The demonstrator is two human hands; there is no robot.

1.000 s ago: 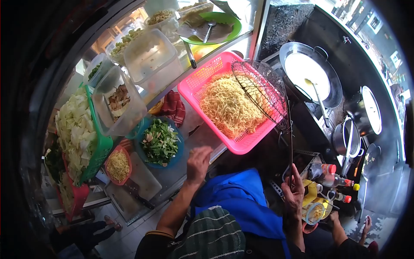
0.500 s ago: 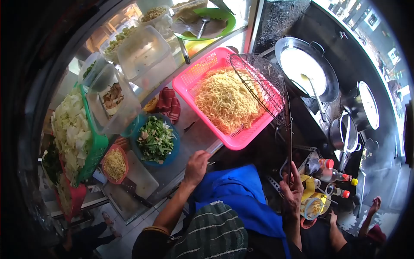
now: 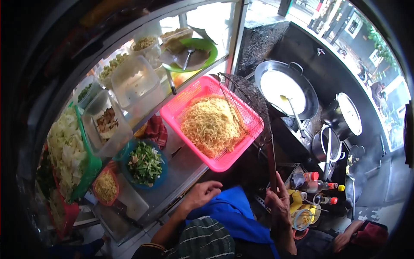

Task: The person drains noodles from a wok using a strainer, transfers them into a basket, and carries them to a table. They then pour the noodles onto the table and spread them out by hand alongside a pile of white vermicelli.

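Observation:
My right hand (image 3: 279, 199) grips the long handle of a wire mesh strainer (image 3: 272, 164). The strainer's head lies tilted across the right side of a pink perforated basket (image 3: 221, 163). Yellow noodles (image 3: 211, 125) are heaped in this basket. Below the basket's near corner, my left hand (image 3: 202, 194) is held with its fingers apart and nothing in it. It hovers beside the counter's edge, near the blue apron (image 3: 235, 211). The strainer's mesh seems to hold no noodles, though its far part is hard to make out against the dark stove.
Chopped greens fill a blue bowl (image 3: 162, 179); cut cabbage (image 3: 64, 151) sits in a green basket. A knife (image 3: 127, 216) lies by a cutting board. Right are a wok (image 3: 312, 105) of white liquid, pots, bottles (image 3: 319, 186) and another person's hand (image 3: 343, 240).
My left hand has spread its fingers, which were curled together before. The strainer stays in my right hand over the basket. The view has shifted, and the other person's hands have moved.

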